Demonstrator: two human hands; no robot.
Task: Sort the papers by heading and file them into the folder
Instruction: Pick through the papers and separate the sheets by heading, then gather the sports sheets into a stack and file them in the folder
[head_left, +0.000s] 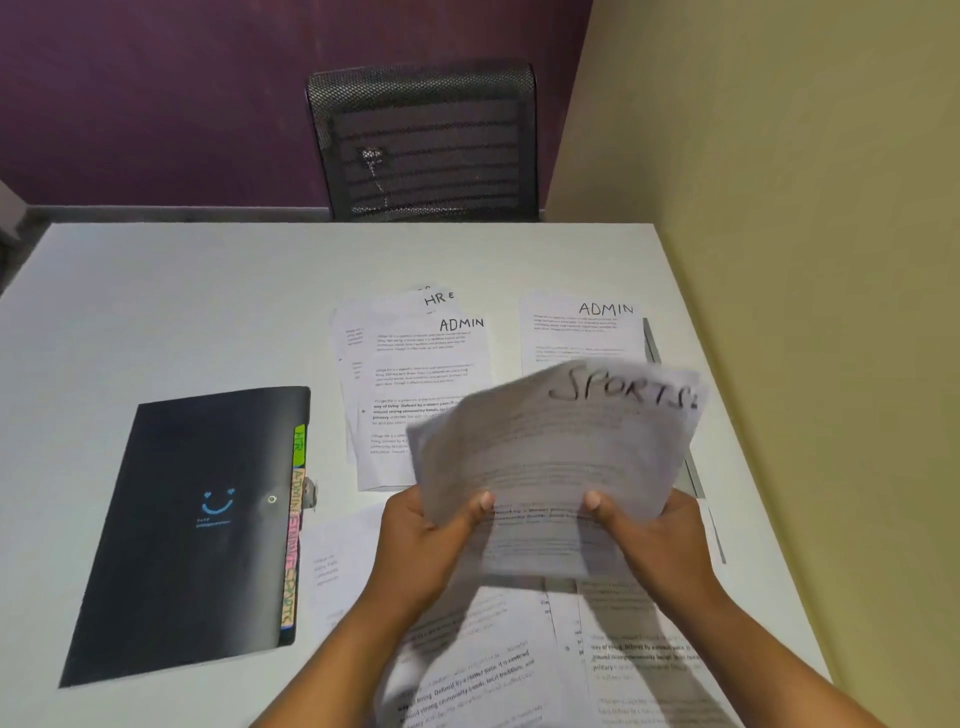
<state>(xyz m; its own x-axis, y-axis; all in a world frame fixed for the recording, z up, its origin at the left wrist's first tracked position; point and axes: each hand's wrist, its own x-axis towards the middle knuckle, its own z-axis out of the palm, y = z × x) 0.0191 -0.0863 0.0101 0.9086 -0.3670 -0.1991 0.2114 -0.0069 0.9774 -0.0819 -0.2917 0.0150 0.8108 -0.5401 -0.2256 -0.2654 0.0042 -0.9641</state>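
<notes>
Near sheets (467, 670): printed pages spread on the white table (182, 291) under both forearms.
Left hand (421, 540): grips the lower left edge of the SPORTS sheet (561, 452), thumb on its face.
Right hand (660, 540): pinches the lower right edge, thumb on top.
SPORTS sheet: lifted off the table between both hands, blurred, heading tilted away.
Folder (192, 530): black, closed, left of the hands, labelled tabs (293, 525) along its right edge.
ADMIN pile (421, 374): beyond the hands, an HR sheet (439, 299) showing behind it.
Second ADMIN sheet (582, 332): farther right, partly hidden by the held sheet.

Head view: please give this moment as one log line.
left hand: holds SPORTS paper | right hand: holds same | folder: closed on table
</notes>
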